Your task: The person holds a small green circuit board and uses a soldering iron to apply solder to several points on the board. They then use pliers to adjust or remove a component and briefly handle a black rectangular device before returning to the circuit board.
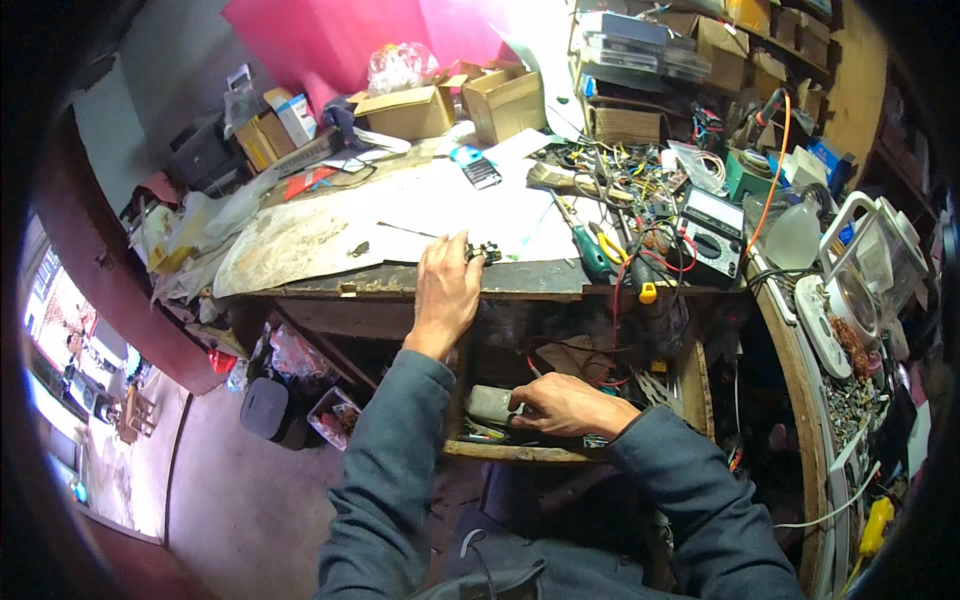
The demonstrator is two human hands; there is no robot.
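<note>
At the front edge of the workbench, my left hand [447,288] is closed with its fingers together around a small dark circuit part [486,252], which sticks out to their right. A thin dark lead lies on the sheet beside those fingers. Lower down, my right hand [572,404] reaches into an open wooden drawer [540,455]. Its fingers are bent against the right end of a greyish block [490,405]; whatever is under the fingertips is hidden. Small tools and metal bits lie around the block.
Right of my left hand are a green-handled screwdriver [590,255], a multimeter [708,240] with red leads and a heap of wires [625,165]. Cardboard boxes [405,110] stand at the back. A cluttered side shelf [800,400] runs along the right.
</note>
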